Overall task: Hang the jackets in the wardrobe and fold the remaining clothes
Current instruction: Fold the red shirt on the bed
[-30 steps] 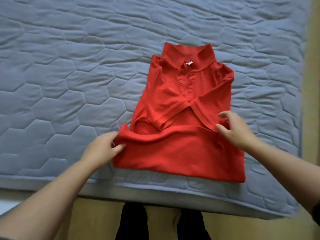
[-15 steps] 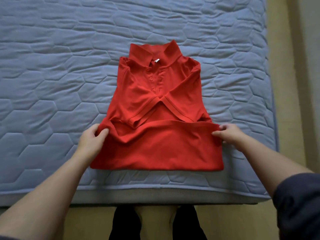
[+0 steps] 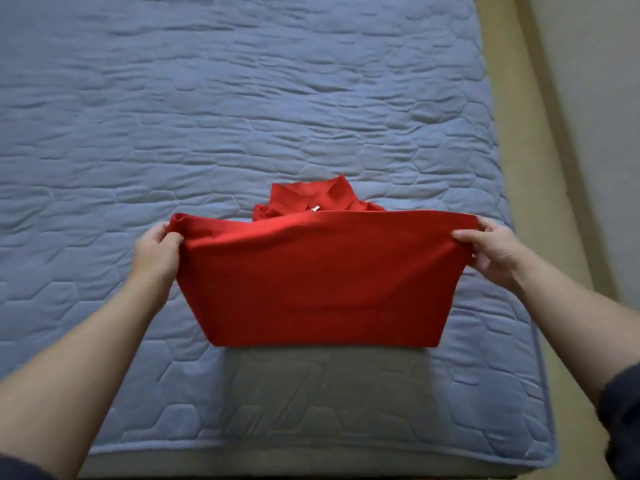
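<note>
One red polo shirt on a blue quilted mattress, near its front edge. Two hands: left hand & right hand each pinch a lifted shirt corner, fingers curled.

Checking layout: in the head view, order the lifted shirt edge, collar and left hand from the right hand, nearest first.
1. lifted shirt edge: gripped by the right hand at its right end.
2. collar: centre, beyond the edge.
3. left hand: gripping the opposite, left end.
</note>
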`<state>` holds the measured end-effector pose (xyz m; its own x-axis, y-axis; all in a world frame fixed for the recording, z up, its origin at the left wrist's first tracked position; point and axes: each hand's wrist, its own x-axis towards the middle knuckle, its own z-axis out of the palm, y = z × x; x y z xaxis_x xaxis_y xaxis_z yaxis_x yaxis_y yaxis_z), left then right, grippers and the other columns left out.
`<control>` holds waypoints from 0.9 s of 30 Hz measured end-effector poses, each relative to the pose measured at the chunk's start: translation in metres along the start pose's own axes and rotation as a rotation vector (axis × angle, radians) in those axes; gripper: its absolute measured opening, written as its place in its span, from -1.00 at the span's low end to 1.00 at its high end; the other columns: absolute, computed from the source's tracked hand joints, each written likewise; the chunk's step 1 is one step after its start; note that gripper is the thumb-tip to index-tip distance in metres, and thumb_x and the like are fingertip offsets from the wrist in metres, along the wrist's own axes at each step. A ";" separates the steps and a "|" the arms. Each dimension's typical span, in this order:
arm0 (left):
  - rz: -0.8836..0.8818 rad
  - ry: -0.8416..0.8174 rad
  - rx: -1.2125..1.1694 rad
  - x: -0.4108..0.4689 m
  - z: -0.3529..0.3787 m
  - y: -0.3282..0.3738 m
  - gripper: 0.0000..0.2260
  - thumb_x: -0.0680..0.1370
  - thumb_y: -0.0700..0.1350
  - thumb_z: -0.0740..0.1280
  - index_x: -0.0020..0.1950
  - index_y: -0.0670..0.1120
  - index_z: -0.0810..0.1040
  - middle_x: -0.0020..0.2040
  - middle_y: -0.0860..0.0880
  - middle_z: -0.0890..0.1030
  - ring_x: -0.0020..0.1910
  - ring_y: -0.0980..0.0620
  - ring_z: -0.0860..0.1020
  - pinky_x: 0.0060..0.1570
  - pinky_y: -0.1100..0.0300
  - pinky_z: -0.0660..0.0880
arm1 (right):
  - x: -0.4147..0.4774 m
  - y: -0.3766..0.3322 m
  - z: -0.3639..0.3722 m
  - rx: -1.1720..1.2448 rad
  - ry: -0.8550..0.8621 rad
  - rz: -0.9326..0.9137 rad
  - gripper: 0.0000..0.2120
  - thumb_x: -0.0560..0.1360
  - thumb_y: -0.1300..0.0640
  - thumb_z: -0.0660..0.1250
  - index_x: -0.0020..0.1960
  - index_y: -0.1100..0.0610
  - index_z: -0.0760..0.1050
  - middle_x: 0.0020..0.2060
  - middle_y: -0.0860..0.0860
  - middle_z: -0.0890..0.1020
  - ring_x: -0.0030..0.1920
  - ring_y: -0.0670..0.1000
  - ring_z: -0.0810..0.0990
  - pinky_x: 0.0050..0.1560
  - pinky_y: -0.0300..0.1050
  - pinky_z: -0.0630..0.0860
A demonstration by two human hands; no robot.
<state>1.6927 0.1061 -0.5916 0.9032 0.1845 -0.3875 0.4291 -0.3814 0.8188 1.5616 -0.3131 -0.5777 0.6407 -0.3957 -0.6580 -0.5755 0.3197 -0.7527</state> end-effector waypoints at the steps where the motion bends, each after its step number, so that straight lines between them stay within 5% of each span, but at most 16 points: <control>1: 0.038 0.024 0.027 0.019 0.007 0.014 -0.75 0.54 -0.31 0.13 -0.24 -0.05 0.46 -0.35 -0.05 0.48 -0.34 0.04 0.34 -0.42 0.29 0.28 | 0.015 -0.014 0.007 -0.029 0.061 -0.060 -0.76 0.51 0.42 0.22 -0.11 0.08 0.47 -0.48 -0.14 0.61 -0.47 -0.20 0.53 -0.42 -0.35 0.48; 3: 0.071 0.129 0.091 0.060 0.024 0.037 -0.85 0.55 -0.24 0.15 -0.01 -0.10 0.50 -0.08 -0.20 0.57 -0.14 -0.08 0.49 -0.17 0.16 0.43 | 0.049 -0.034 0.020 -0.078 0.213 -0.168 -0.78 0.51 0.38 0.26 0.03 0.10 0.49 -0.44 -0.14 0.57 -0.40 -0.16 0.48 -0.33 -0.27 0.43; 7: -0.054 0.180 0.304 0.089 0.056 0.024 -0.52 0.53 -0.10 0.26 0.43 -0.13 0.26 0.32 -0.22 0.46 0.25 -0.20 0.46 0.25 0.03 0.39 | 0.091 -0.007 0.042 -0.390 0.357 -0.178 -0.41 0.48 0.23 0.34 0.46 0.15 0.23 -0.11 0.00 0.54 -0.27 -0.12 0.46 -0.26 -0.28 0.37; 9: -0.097 0.079 0.440 0.063 0.066 -0.016 -0.45 0.53 -0.10 0.29 0.46 -0.20 0.21 0.37 -0.27 0.39 0.33 -0.23 0.39 0.31 0.02 0.31 | 0.085 0.043 0.048 -0.567 0.325 -0.068 -0.35 0.48 0.19 0.37 0.49 0.21 0.17 0.24 0.18 0.49 0.07 0.10 0.55 0.08 -0.09 0.45; 11: -0.215 0.001 0.508 0.030 0.064 -0.063 -0.41 0.53 -0.08 0.33 0.46 -0.26 0.18 0.39 -0.33 0.35 0.36 -0.26 0.35 0.33 -0.01 0.28 | 0.066 0.096 0.048 -0.627 0.301 0.079 -0.31 0.48 0.14 0.39 0.48 0.27 0.14 0.38 0.25 0.37 0.34 0.20 0.40 0.34 0.00 0.29; 13: -0.387 -0.040 0.485 0.003 0.058 -0.103 -0.40 0.52 -0.03 0.37 0.42 -0.30 0.23 0.35 -0.32 0.39 0.31 -0.27 0.41 0.26 -0.03 0.36 | 0.052 0.135 0.044 -0.550 0.313 0.208 -0.32 0.48 0.11 0.41 0.45 0.33 0.19 0.37 0.26 0.39 0.35 0.20 0.40 0.37 0.02 0.30; 15: -0.529 -0.128 0.315 -0.013 0.058 -0.127 -0.51 0.52 0.04 0.36 0.31 -0.23 0.36 0.20 -0.23 0.52 0.06 -0.21 0.57 -0.06 0.01 0.52 | 0.050 0.157 0.040 -0.460 0.318 0.298 -0.40 0.48 0.08 0.41 0.38 0.35 0.31 0.28 0.24 0.49 0.25 0.21 0.49 0.26 0.03 0.43; 18: -0.532 -0.147 0.021 -0.019 0.064 -0.141 -0.76 0.56 -0.03 0.32 0.12 -0.14 0.43 -0.14 -0.15 0.57 -0.51 0.02 0.58 -0.56 0.25 0.48 | 0.054 0.162 0.035 -0.266 0.309 0.365 -0.61 0.51 0.10 0.37 0.25 0.29 0.45 -0.12 0.15 0.59 -0.19 0.15 0.55 -0.36 -0.14 0.54; 21: -0.446 -0.060 -0.033 -0.019 0.065 -0.151 -0.85 0.58 -0.10 0.31 0.03 -0.17 0.45 -0.26 -0.11 0.50 -0.69 0.15 0.45 -0.67 0.33 0.42 | 0.055 0.169 0.024 -0.243 0.356 0.294 -0.69 0.52 0.22 0.35 0.21 0.33 0.48 -0.23 0.11 0.54 -0.40 0.02 0.41 -0.68 -0.35 0.32; 24: -0.465 -0.047 -0.017 -0.033 0.049 -0.164 -0.87 0.56 -0.08 0.33 -0.08 -0.13 0.47 -0.31 -0.10 0.48 -0.71 0.15 0.42 -0.67 0.35 0.41 | 0.039 0.190 0.006 -0.373 0.393 0.274 -0.69 0.51 0.20 0.37 0.18 0.34 0.50 -0.11 0.16 0.54 -0.39 0.02 0.41 -0.66 -0.33 0.35; 27: -0.520 -0.105 0.091 -0.062 0.024 -0.180 -0.85 0.55 -0.05 0.35 -0.12 -0.11 0.50 -0.33 -0.11 0.53 -0.69 0.12 0.46 -0.66 0.37 0.39 | 0.002 0.225 -0.012 -0.485 0.347 0.347 -0.65 0.50 0.17 0.38 0.20 0.36 0.51 -0.09 0.16 0.56 -0.35 0.02 0.43 -0.34 -0.17 0.40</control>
<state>1.5596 0.1418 -0.7249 0.5647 0.2799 -0.7764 0.8144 -0.3415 0.4692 1.4278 -0.2521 -0.7482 0.2250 -0.6182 -0.7531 -0.9323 0.0881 -0.3508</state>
